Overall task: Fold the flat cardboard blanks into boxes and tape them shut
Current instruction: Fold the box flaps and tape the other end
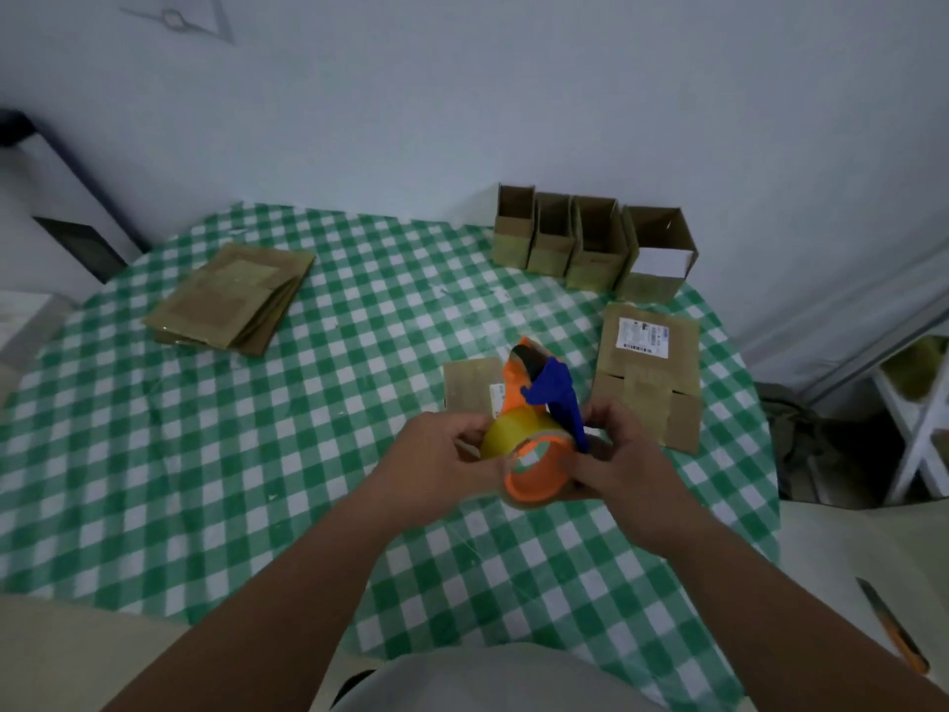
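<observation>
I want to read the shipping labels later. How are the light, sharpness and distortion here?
Head view: dim, bluish, soft; the label on the flat blank is unreadable. Wide-angle bending curves the table edge. Both hands and the tape dispenser are slightly blurred.

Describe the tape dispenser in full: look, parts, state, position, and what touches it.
The tape dispenser is plastic by the look of it, with an orange frame and hub, a blue handle-like part, and a roll of yellowish clear tape on the hub. It is held tilted above the checked tablecloth, head pointing away, in front of a small piece of cardboard. The left hand grips the roll side; the right hand grips the blue part. Whether any tape is pulled free cannot be told.
</observation>
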